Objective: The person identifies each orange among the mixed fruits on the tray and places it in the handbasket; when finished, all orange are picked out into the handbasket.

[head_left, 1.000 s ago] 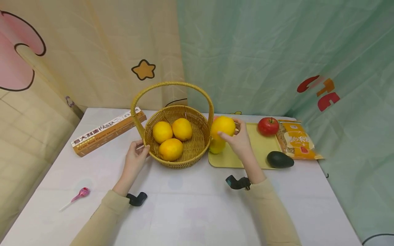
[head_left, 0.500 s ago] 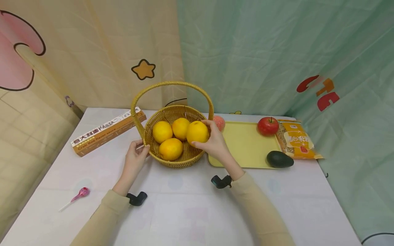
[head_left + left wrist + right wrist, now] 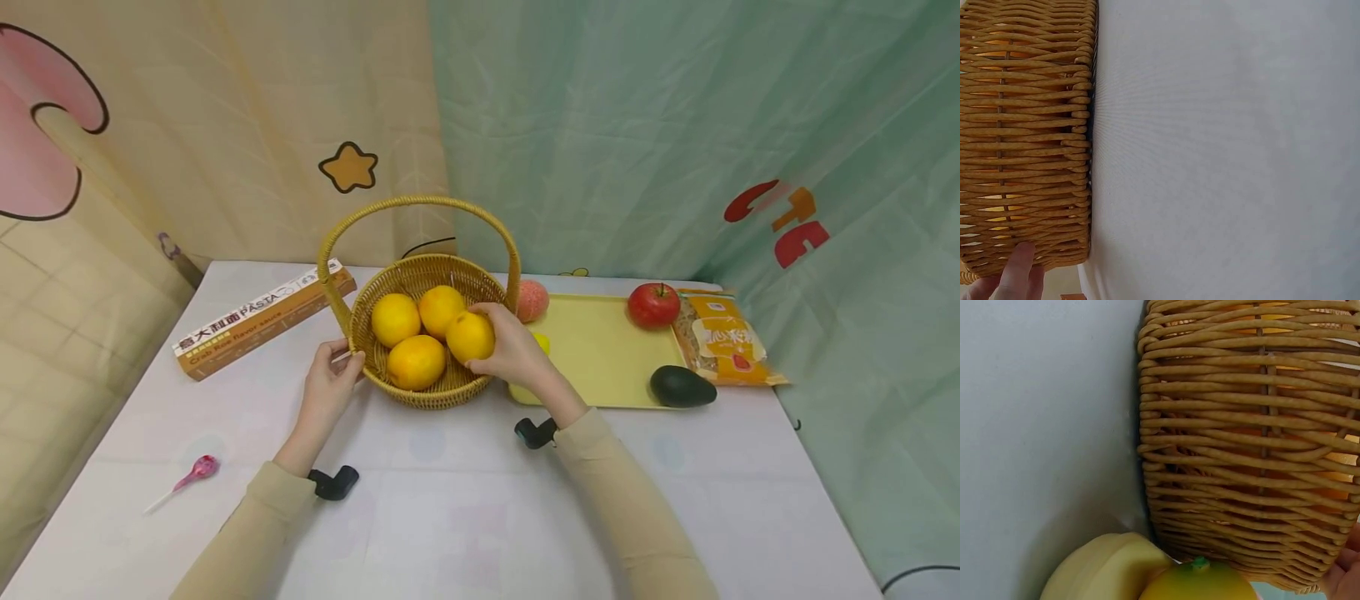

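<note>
My right hand (image 3: 515, 348) holds an orange (image 3: 470, 337) inside the right side of the wicker basket (image 3: 480, 387), its thumb on the near side and fingers behind. Three more oranges (image 3: 417, 363) lie in the basket, left of the held one. At the basket's left rim, my left hand (image 3: 332, 379) grips the edge between thumb and fingers. The left wrist view has its fingertips (image 3: 1019, 262) against the woven wall. Only a bit of my right hand (image 3: 1344, 575) shows at the right wrist view's corner; the held orange is hidden there behind the wicker.
Right of the basket lies a yellow tray (image 3: 592, 367) with a red apple (image 3: 654, 305) and an avocado (image 3: 682, 387). A pink round fruit (image 3: 532, 301) and a yellow fruit (image 3: 1210, 584) sit beside the basket. A snack bag (image 3: 723, 342), pasta box (image 3: 262, 321) and lollipop (image 3: 198, 469) lie around.
My right hand has carried the orange left from above the tray into the basket, then lowered it beside the other oranges. The left hand has stayed on the rim.
</note>
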Motion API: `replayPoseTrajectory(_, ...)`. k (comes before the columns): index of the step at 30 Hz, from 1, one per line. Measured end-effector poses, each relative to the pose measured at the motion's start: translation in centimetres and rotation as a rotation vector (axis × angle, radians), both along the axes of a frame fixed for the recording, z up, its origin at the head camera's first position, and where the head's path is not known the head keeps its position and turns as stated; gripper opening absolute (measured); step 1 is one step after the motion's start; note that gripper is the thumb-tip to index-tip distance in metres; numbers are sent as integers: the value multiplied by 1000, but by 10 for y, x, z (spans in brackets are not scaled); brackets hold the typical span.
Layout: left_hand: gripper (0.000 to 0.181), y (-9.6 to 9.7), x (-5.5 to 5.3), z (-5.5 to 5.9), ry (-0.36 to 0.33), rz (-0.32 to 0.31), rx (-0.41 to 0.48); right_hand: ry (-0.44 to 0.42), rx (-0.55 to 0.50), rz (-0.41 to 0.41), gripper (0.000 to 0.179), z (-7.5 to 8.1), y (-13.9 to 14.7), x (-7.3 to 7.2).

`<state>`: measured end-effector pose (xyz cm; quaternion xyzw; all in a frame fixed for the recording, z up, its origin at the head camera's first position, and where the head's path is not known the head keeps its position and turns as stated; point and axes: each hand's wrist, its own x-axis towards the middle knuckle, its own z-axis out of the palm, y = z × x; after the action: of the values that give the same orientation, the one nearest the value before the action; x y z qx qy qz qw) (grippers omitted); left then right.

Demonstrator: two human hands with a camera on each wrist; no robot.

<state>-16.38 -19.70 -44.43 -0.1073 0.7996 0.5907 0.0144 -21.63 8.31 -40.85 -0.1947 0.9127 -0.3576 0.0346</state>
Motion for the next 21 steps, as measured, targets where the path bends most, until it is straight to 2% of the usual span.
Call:
replayPoseTrajectory(5,49,0,0,0,-1,1,-3,-6,99,10,79,-1,-2,-1)
replayPoseTrajectory(12,49,1,0,1,0,-1,-9,-54,150,46,71,3,-5,-1)
replayPoseTrajectory(17,51,2,1,2,2,-3,-9,-62,130,43,70,2,-5,0)
replayPoseTrajectory(21,51,2,1,3,1,-1,-6,-72,38,30,67,0,-1,2)
